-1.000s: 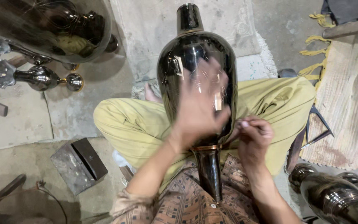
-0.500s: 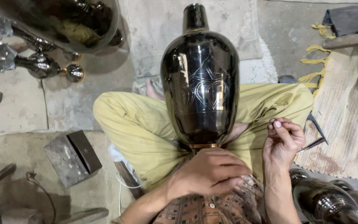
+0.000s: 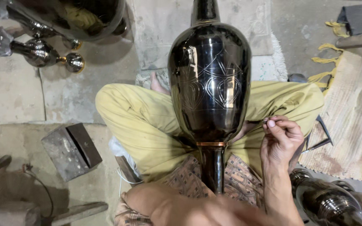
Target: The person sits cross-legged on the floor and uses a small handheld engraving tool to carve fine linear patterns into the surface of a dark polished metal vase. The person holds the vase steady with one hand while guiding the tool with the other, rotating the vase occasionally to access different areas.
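Observation:
A large black glossy vase [image 3: 209, 83] lies across my lap on my yellow-green trousers [image 3: 139, 125], neck pointing away, with heart and diamond lines engraved on its belly. Its narrow stem [image 3: 214, 167], below a copper ring, runs toward me and disappears behind my left forearm. My left hand [image 3: 227, 213] is blurred at the bottom edge beside the stem's end; its grip is not visible. My right hand [image 3: 282, 140] hovers just right of the vase's lower body, fingers pinched on a thin metal tool [image 3: 267, 121].
A dark metal block [image 3: 70, 150] sits on the concrete floor at left. Another black vessel [image 3: 72, 16] and a shiny stemmed piece [image 3: 34, 50] lie top left; more dark vases [image 3: 336, 205] bottom right. A woven rug [image 3: 352, 117] lies at right, with a dark hand tool [image 3: 320, 140] at its near edge.
My left hand left the vase's belly, dropped to the stem, then slid toward the bottom edge. The right hand stayed right of the vase with its tool. The engraved pattern is now uncovered.

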